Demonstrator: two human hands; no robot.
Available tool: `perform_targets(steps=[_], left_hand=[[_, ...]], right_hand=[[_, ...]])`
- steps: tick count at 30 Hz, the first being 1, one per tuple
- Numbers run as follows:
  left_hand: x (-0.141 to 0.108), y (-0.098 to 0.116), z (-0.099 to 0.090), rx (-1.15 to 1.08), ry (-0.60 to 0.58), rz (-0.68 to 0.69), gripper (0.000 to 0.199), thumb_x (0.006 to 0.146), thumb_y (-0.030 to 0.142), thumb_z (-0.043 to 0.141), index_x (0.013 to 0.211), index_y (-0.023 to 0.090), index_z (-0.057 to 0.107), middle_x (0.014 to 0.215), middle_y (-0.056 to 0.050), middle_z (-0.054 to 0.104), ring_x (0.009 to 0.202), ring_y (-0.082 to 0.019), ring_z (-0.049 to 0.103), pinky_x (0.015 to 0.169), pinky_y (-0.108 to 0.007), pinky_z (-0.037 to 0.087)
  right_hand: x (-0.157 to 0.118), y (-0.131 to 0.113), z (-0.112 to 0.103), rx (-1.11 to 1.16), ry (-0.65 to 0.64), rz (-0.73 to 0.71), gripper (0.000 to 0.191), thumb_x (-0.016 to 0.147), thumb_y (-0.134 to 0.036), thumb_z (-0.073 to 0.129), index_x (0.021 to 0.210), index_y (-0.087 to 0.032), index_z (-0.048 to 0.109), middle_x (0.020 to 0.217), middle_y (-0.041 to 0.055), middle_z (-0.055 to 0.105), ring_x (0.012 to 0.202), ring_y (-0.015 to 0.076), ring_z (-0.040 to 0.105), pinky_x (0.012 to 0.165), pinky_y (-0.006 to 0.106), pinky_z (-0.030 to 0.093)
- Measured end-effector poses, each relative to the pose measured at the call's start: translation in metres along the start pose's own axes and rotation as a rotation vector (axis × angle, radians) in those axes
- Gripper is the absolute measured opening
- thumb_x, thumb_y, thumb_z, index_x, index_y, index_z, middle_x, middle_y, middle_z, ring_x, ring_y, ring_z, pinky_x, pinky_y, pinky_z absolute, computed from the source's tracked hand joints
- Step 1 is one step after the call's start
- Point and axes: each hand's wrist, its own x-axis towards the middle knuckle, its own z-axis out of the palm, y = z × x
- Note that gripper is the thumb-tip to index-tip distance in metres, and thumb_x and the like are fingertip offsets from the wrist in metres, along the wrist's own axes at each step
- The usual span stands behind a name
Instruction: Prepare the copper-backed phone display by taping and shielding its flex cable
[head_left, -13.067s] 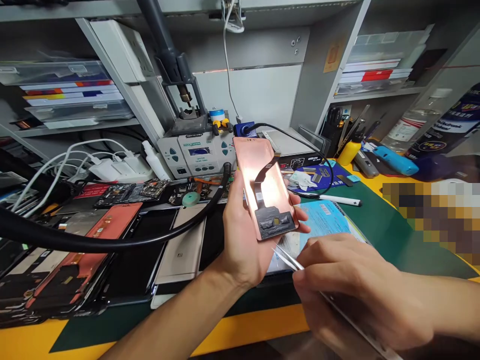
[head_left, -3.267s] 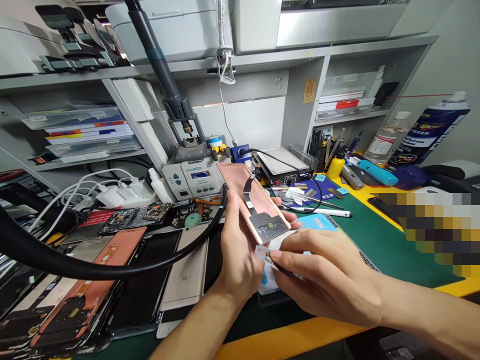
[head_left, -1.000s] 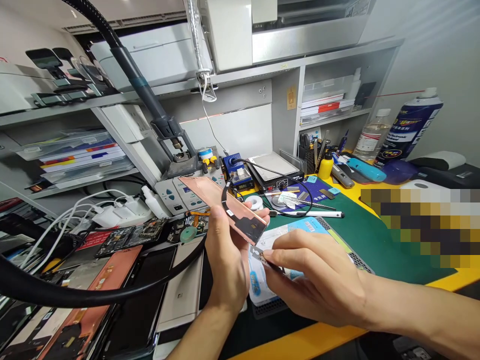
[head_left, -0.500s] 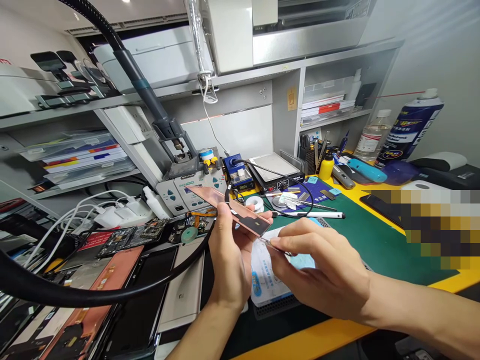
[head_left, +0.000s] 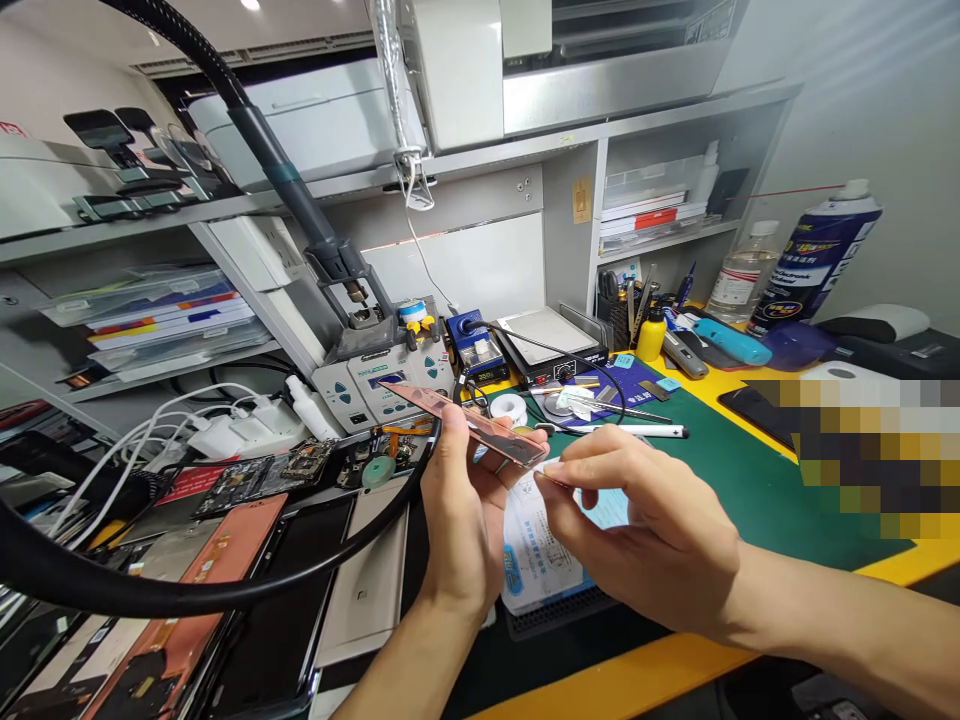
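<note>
- Over the green mat (head_left: 750, 500), the left hand (head_left: 461, 520) holds a phone panel (head_left: 480, 428) up in the air, thumb on the near side and fingers curled around from behind; the grip is closed on the panel's long edges.
- The right hand (head_left: 645, 530) is just beside the panel's lower right end. Its thumb and forefinger are nearly closed, pinching a thin sliver (head_left: 561, 479) that is too small to identify, while the other fingers are loosely curled.
- The sliver's tip sits very near the panel's end; whether they touch cannot be told.
- The panel is tilted almost edge-on to the view, its copper-coloured face mostly hidden. Its long axis runs from upper left to lower right, and its far end points toward the soldering station (head_left: 382, 385).
- A black hose (head_left: 225, 600) curves up just left of the left hand, close to the thumb.
- Below the hands lies a white and blue paper packet (head_left: 536, 550), with open air between it and the panel.
- To the right, the mat offers open room; on the left, a stack of phone screens (head_left: 187, 580) lies near the left wrist.
</note>
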Motion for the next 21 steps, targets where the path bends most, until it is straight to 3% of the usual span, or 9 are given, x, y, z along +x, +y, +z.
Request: perform_targets(steps=[13, 21], left_hand=[[0.0010, 0.0003, -0.0019, -0.018, -0.003, -0.001, 0.035, 0.089, 0.052, 0.058, 0.084, 0.019, 0.067, 0.077, -0.002, 0.070, 0.079, -0.019, 0.072, 0.074, -0.029, 0.057], [-0.0011, 0.0034, 0.0000, -0.071, -0.005, 0.012, 0.033, 0.090, 0.047, 0.057, 0.081, 0.017, 0.067, 0.077, -0.002, 0.070, 0.075, -0.016, 0.071, 0.071, -0.027, 0.059]], right_hand=[[-0.0001, 0.0007, -0.0009, -0.019, -0.008, -0.014, 0.023, 0.078, 0.000, 0.065, 0.091, -0.019, 0.061, 0.071, 0.0036, 0.068, 0.061, 0.0132, 0.062, 0.053, 0.024, 0.052], [-0.0020, 0.0036, 0.0017, 0.078, 0.079, 0.037, 0.031, 0.073, 0.004, 0.066, 0.094, -0.019, 0.062, 0.074, 0.0018, 0.064, 0.062, 0.0133, 0.060, 0.048, 0.023, 0.047]])
